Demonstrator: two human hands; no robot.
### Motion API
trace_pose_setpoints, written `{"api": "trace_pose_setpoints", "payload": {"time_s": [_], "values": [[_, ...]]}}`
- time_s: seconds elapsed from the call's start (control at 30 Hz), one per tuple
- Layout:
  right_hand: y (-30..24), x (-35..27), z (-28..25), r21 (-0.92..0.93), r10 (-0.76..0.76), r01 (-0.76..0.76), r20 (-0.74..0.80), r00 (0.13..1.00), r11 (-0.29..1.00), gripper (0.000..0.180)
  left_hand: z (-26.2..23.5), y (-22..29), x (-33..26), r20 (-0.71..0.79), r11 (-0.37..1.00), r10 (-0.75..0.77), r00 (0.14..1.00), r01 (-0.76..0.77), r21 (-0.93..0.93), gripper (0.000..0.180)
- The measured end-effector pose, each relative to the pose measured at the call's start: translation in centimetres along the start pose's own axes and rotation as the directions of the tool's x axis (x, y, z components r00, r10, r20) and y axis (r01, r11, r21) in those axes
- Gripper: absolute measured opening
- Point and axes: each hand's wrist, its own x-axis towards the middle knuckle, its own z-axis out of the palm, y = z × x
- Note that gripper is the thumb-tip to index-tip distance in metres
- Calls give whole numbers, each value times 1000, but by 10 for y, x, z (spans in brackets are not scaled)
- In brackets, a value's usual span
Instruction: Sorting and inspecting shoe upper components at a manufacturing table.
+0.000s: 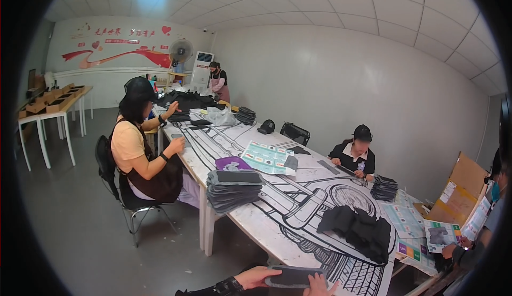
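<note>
Close to the table's near edge I hold a flat, oblong fabric pad [290,276], black in the middle with a grey border. My left hand [255,278] is closed round the pad's left end, thumb toward its upper face. The fingers of my right hand [320,285] press on the lower right part of the pad; some of that hand is cut off by the lower edge. A dark band circles my left wrist. Farther up the table lies a heap of black fabric pieces [358,234]. Left of it stands a tall stack of similar grey-and-black pads [233,190].
The long white table [250,218] bears black line drawings. Printed sheets [268,158], a purple piece [232,164], and another pad stack [384,188] lie on it. People [141,149] work around the table; another stands at the right edge near a cardboard box [453,192].
</note>
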Motion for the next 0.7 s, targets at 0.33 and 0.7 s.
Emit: {"api": "trace_pose_setpoints", "payload": {"time_s": [0.33,0.7], "values": [[26,42,-40,136,71,-46,-182,981,990,48,-4,155,-31,-95,626,711,697,-564,539,36],[85,42,-37,192,280,-239,-223,934,952,43,-133,346,-72,-331,566,803,495,-461,683,36]]}}
